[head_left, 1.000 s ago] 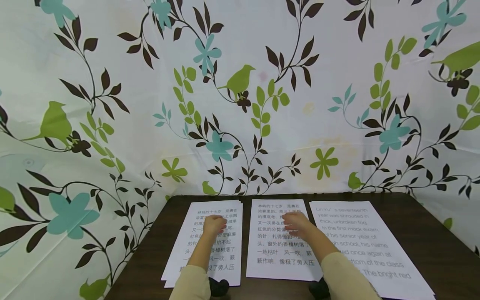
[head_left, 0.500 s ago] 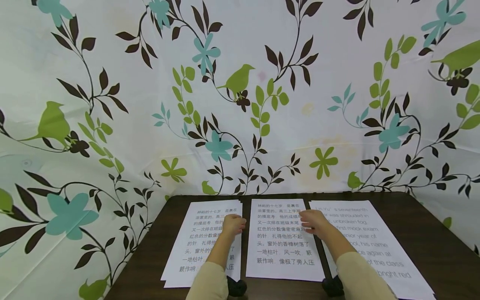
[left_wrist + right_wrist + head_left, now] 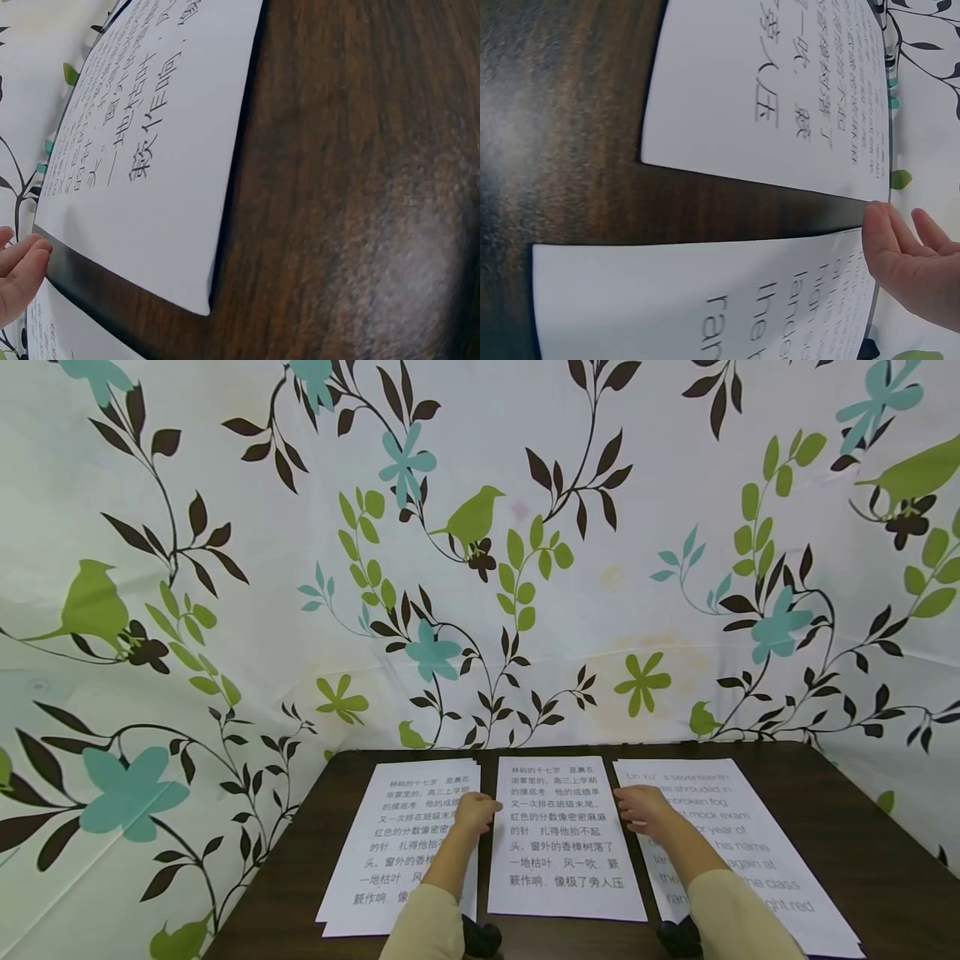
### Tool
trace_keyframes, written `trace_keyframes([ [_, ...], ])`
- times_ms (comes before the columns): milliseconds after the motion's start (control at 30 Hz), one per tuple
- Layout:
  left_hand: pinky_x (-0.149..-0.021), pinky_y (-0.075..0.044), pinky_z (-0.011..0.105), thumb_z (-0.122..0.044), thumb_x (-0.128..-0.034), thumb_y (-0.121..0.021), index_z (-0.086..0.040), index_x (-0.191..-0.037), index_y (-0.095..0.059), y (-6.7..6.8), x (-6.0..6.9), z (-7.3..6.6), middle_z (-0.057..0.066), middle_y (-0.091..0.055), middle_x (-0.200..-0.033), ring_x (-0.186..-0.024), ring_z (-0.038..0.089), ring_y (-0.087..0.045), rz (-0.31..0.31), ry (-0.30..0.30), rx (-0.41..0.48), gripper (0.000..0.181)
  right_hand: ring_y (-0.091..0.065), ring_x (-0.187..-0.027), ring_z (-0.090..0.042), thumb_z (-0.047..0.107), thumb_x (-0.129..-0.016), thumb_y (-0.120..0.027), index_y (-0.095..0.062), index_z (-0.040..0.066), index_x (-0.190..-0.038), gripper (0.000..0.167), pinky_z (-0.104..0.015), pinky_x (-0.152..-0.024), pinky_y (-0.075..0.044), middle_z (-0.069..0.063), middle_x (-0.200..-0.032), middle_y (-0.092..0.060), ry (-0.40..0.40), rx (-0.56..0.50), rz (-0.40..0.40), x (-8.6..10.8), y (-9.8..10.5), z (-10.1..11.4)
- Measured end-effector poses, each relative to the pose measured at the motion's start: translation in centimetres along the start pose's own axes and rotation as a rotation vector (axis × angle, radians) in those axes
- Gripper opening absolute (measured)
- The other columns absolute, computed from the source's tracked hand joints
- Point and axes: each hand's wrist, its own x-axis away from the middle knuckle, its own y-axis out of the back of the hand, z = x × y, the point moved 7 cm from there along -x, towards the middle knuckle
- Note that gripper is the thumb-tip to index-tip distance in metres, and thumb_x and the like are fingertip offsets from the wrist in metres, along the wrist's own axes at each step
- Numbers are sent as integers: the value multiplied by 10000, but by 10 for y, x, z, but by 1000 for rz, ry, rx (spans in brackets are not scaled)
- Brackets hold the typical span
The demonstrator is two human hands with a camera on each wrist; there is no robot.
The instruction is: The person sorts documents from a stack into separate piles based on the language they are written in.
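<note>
A middle sheet [image 3: 558, 843] printed with Chinese text lies flat between my two hands. My left hand [image 3: 476, 816] is at its left edge, over the right margin of the left stack of printed sheets [image 3: 397, 835]. At the opposite edge is my right hand [image 3: 648, 812], above the upper left part of the English-printed sheets [image 3: 757, 852]. In the left wrist view, the fingers [image 3: 22, 262] are extended beside the middle sheet's edge. The right wrist view shows relaxed fingers [image 3: 900, 232] holding nothing. Whether either hand touches paper, I cannot tell.
All the paper lies on a dark wooden table [image 3: 847, 827]. Behind it hangs a white cloth [image 3: 570, 610] patterned with birds, leaves and flowers. Narrow strips of tabletop separate the sheets. A black wrist mount [image 3: 482, 937] sits under the left sleeve.
Both hands have moved right: the left from the middle of the left stack to its right margin, the right from over the middle sheet to beyond its right edge. The sheets keep their arrangement.
</note>
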Motion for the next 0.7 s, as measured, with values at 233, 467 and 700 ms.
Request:
trace_keyframes([
  [233, -568, -466, 338, -82, -682, -621, 101, -916, -562, -1, -1, 2, 137, -539, -793, -722, 252, -517, -24, 3, -37, 303, -388, -1054, -410, 201, -877, -437, -286, -142, -1226, 512, -419, -763, -429, -316, -1168, -355, -44, 18, -12, 1, -2, -8],
  [467, -534, -465, 332, -71, -690, -609, 91, -894, -560, -2, 1, 5, 142, -540, -784, -712, 261, -541, -39, 28, -5, 265, -424, -1013, -389, 202, -868, -443, -295, -153, -1214, 517, -392, -732, -446, -313, -1145, -378, -33, -14, -39, 2, -4, -11],
  [700, -592, -474, 352, -77, -733, -586, 87, -939, -545, 1, 0, 7, 150, -556, -823, -756, 272, -571, -58, 51, 53, 267, -523, -816, -270, 139, -843, -453, -386, -139, -1156, 423, -325, -673, -464, -235, -997, -507, -43, -64, -161, 2, 3, -13],
])
